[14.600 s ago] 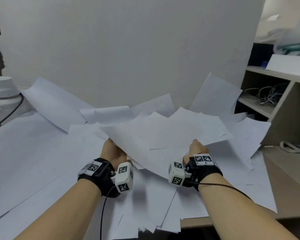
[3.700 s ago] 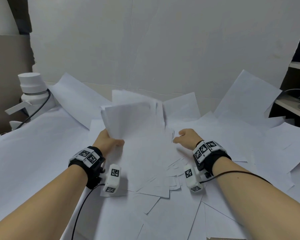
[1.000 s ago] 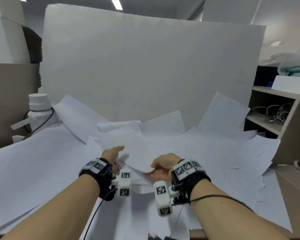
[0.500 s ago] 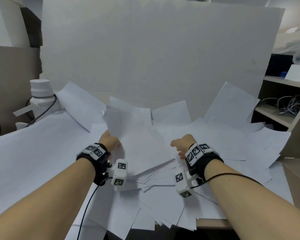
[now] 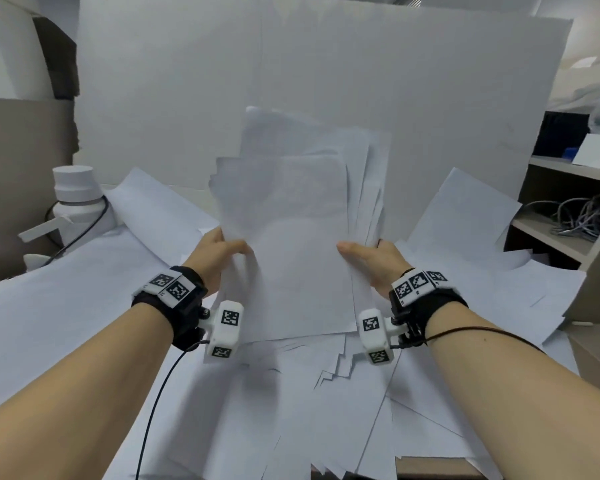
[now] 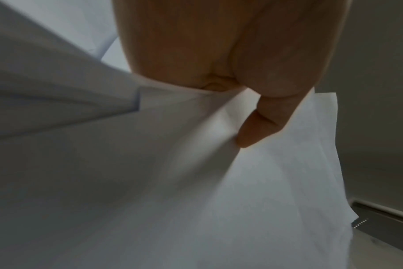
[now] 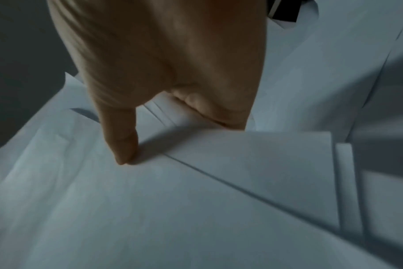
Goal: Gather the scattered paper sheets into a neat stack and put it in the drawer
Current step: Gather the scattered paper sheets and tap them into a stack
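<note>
Clearly mid-gather, the left hand [image 5: 219,261] and right hand [image 5: 374,263] each grip a side edge of the upright paper bundle [image 5: 298,237], thumbs in front and fingers apparently curled behind, probably to square its uneven edges against the loose sheets [image 5: 326,393] littering the surface below.

- A tall white backdrop board [image 5: 291,98] stands upright across the rear of the desk.
- A light wooden desk edge [image 5: 430,467] shows at the bottom.
- An open beige shelving unit [image 5: 568,216] stands at the right, with a tangle of grey cables [image 5: 579,216] on one shelf.
- A white cylindrical device [image 5: 78,199] with a black cord sits at the left.
- A beige partition panel [image 5: 18,147] rises behind it.
</note>
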Motion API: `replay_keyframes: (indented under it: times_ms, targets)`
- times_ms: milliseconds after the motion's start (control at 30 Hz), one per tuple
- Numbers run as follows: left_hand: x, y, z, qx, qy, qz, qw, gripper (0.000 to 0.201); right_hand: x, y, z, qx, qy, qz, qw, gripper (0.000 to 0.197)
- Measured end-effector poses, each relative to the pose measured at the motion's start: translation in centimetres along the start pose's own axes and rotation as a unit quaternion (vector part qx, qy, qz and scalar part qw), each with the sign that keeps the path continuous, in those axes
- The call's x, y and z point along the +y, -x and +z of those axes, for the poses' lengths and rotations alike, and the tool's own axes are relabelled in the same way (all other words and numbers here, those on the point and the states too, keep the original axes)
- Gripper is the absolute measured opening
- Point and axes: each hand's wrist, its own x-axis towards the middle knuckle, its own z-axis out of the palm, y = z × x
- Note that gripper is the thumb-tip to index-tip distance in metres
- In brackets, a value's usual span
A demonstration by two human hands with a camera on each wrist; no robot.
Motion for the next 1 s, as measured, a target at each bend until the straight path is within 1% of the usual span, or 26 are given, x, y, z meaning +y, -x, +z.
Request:
replay_keyframes:
  times_ms: [67, 133, 200, 267, 333, 400, 433, 500, 533, 633, 667, 700, 733, 767, 800, 833, 867, 933, 1000]
  targets:
    - [0.1, -0.1, 0.4, -0.004, 0.017, 0.008, 1.0, 0.039, -1.0, 0.4, 0.2, 0.011, -0.018, -0.06, 0.998, 0.044]
    - [0.7, -0.3, 1.0, -0.004, 0.008, 0.036, 0.999, 0.041, -2.5, 0.4, 0.4, 0.049, 0.014, -0.127, 0.991, 0.04]
    - [1.4, -0.5, 1.6, 0.011, -0.032, 0.086, 0.996, 0.033, -4.1, 0.7, 0.5, 0.079, 0.057, -0.187, 0.977, 0.037]
    - [2.1, -0.9, 2.5, 0.044, -0.057, 0.138, 0.988, 0.023, -5.5, 1.0, 0.9, 0.105, 0.074, -0.24, 0.962, 0.037]
    - [2.5, -1.1, 3.4, 0.076, -0.061, 0.179, 0.979, 0.018, -5.9, 1.0, 1.4, 0.13, 0.068, -0.269, 0.952, 0.038]
    - [2.5, -1.2, 3.8, 0.092, -0.041, 0.194, 0.976, 0.023, -5.3, 1.1, 1.7, 0.143, 0.048, -0.272, 0.951, 0.042]
    - [2.3, -1.2, 3.8, 0.091, -0.026, 0.193, 0.977, 0.03, -4.8, 1.1, 1.7, 0.143, 0.041, -0.263, 0.953, 0.049]
    - [1.7, -1.2, 3.4, 0.082, -0.005, 0.183, 0.98, 0.043, -3.3, 1.0, 1.1, 0.133, 0.033, -0.225, 0.965, 0.074]
    - [1.5, -1.3, 3.1, 0.079, 0.001, 0.179, 0.981, 0.047, -2.5, 0.9, 0.7, 0.124, 0.025, -0.209, 0.97, 0.083]
    - [1.8, -1.4, 2.8, 0.053, 0.001, 0.178, 0.983, 0.051, -1.3, 0.1, -0.1, 0.09, -0.003, -0.165, 0.982, 0.086]
    - [2.1, -1.5, 2.9, 0.042, -0.007, 0.18, 0.983, 0.051, -1.1, -0.1, -0.1, 0.083, -0.01, -0.159, 0.984, 0.086]
    - [2.5, -1.7, 2.9, 0.03, -0.015, 0.183, 0.983, 0.051, -1.1, -0.2, -0.1, 0.078, -0.016, -0.157, 0.984, 0.079]
    - [2.8, -1.8, 2.9, 0.02, -0.018, 0.184, 0.983, 0.052, -1.1, -0.3, -0.1, 0.074, -0.018, -0.166, 0.983, 0.062]
    - [3.0, -2.0, 2.8, 0.013, -0.014, 0.185, 0.983, 0.053, -1.1, -0.5, -0.2, 0.077, -0.018, -0.181, 0.98, 0.041]
    - [3.1, -2.1, 2.6, 0.011, -0.008, 0.182, 0.983, 0.053, -1.2, -0.4, -0.3, 0.075, -0.016, -0.193, 0.978, 0.035]
    - [3.1, -2.2, 2.4, 0.01, -0.005, 0.178, 0.984, 0.054, -1.1, -0.5, -0.4, 0.071, -0.009, -0.2, 0.977, 0.038]
    - [3.0, -2.2, 2.2, 0.007, -0.006, 0.175, 0.984, 0.055, -0.9, -0.4, -0.5, 0.059, -0.002, -0.201, 0.978, 0.037]
    - [2.7, -1.9, 2.5, -0.014, -0.021, 0.181, 0.983, 0.061, -0.5, -0.3, -0.4, 0.028, 0.025, -0.193, 0.98, 0.03]
    - [2.5, -1.9, 3.3, -0.035, -0.046, 0.197, 0.979, 0.068, -0.3, -0.2, 0.4, 0.007, 0.031, -0.191, 0.981, 0.036]
